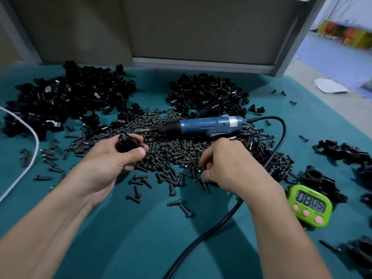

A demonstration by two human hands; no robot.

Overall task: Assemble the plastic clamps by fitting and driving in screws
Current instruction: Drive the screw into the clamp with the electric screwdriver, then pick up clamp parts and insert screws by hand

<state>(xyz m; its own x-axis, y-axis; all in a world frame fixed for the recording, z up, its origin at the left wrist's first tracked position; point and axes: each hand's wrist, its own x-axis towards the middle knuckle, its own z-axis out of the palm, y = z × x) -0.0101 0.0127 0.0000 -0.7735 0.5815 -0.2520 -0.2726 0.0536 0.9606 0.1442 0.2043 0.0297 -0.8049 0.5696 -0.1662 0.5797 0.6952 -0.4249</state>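
between thumb and curled fingers of the left hand [112,158] sits a black plastic clamp [128,144], while the right hand [227,162] curls into the screw pile [171,152], grip unclear, with the blue screwdriver [201,125] just beyond both.

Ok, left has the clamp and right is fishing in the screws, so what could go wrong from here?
The black cable passes under the right hand at the wrist; lifting the screwdriver could snag it and drag the screw pile about. Stray screws lie near the right edge of the table and may get knocked off. The left hand grips the clamp with thumb and fingertips, so it might slip while a screw goes in.
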